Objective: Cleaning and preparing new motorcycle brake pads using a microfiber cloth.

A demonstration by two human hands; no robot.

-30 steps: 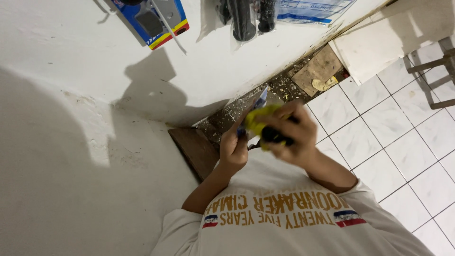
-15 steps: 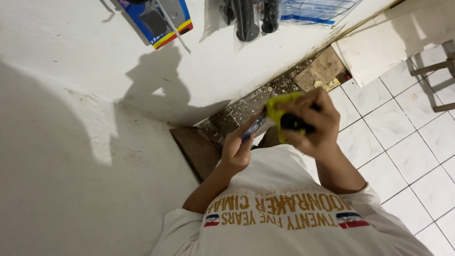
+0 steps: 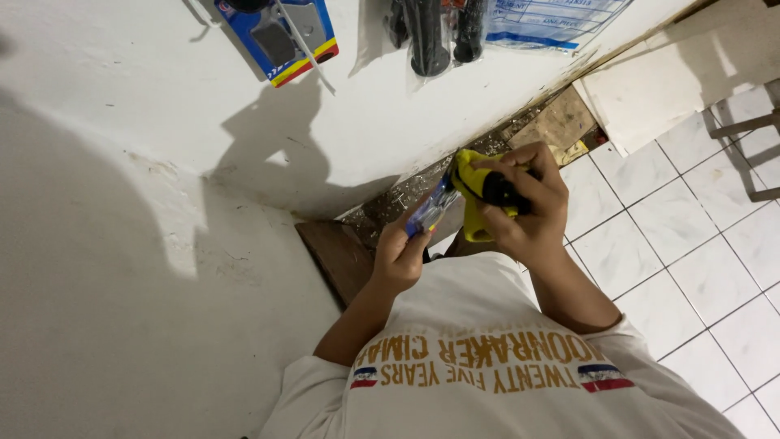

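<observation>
Gripping a yellow-black tool [image 3: 485, 191], our right hand [image 3: 528, 207] wraps its handle. Left hand [image 3: 402, 256] pinches the light, crinkly blue packet [image 3: 431, 210]; tool looks stiff.

Packages on wall and in hand.
Blue blister card [image 3: 280, 36] with red-yellow corner hangs upper left; clear bag of black grips [image 3: 431, 32] beside it; blue-printed clear bag [image 3: 548, 20] right; small blue packet [image 3: 431, 213] in left hand [image 3: 398, 256].

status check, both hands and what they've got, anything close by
Left hand grips blue packet. Right hand clamps yellow-and-black tool against it. White wall close by, nothing between.
</observation>
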